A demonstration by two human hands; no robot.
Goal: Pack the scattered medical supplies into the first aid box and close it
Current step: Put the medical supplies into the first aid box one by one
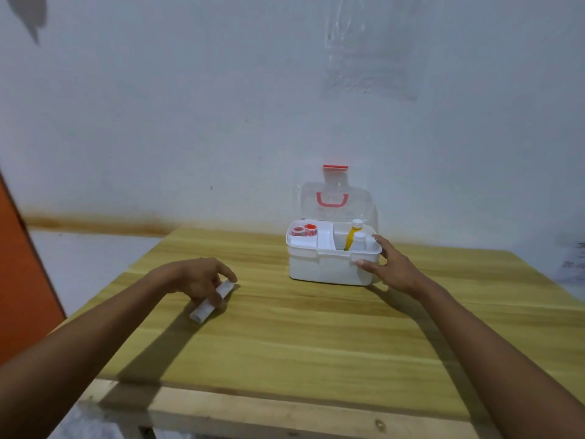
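A white first aid box (326,269) stands at the back of the wooden table (300,337), its clear lid (335,201) with a pink handle raised against the wall. Inside are red-capped small jars (305,230), white packets, a yellow bottle (352,237) and white bottles. My right hand (387,264) grips the box's right front corner, thumb on the front wall and fingers over the rim. My left hand (199,280) rests on the table at the left with its fingers closed over a white rolled bandage (210,301) that lies flat.
A white wall rises just behind the box. An orange panel (22,280) stands at the far left beyond the table's edge. A paper sheet (573,264) lies past the table's right side. The table's near edge shows a pale wooden frame.
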